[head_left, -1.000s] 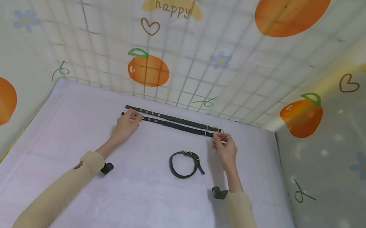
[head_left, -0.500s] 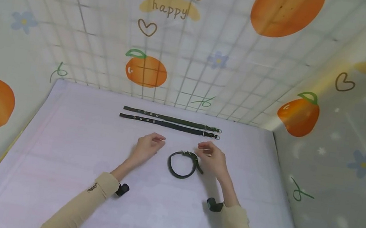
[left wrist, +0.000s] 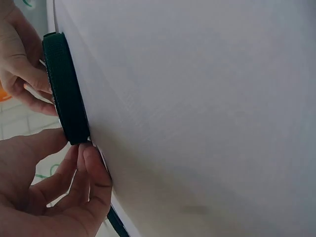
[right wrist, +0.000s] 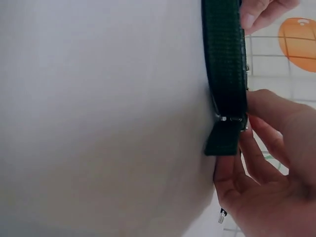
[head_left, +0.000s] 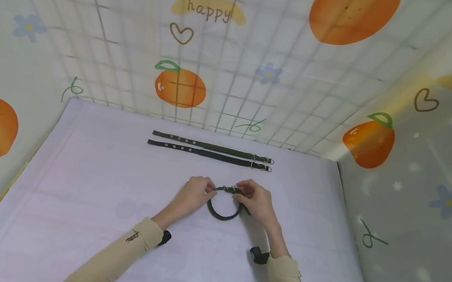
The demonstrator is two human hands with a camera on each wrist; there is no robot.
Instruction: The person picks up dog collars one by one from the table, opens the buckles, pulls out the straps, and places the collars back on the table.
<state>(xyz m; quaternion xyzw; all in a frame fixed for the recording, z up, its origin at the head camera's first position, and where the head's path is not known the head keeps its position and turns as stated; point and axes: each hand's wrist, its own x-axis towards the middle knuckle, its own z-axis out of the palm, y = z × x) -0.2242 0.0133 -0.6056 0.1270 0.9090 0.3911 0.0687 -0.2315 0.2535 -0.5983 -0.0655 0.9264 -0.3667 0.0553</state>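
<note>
Orange-print curtain (head_left: 134, 49) backs your white tabletop (head_left: 96, 160); looped green strap (head_left: 222, 218) sits directly between your two hands. Your left hand (head_left: 195, 192) pinches the loop's far left side, thumb and fingers round the band. Your right hand (head_left: 259, 203) pinches the opposite side by the metal buckle (right wrist: 231, 118), short strap tail (right wrist: 221, 140) poking out beside those fingers. Beyond both hands, farther from you, two straight straps lie side by side, not touching: black strap (head_left: 223, 158) nearer your hands, olive strap (head_left: 224, 150) just behind it; eyelets (head_left: 182, 148) toward your left, buckled ends toward your right.
</note>
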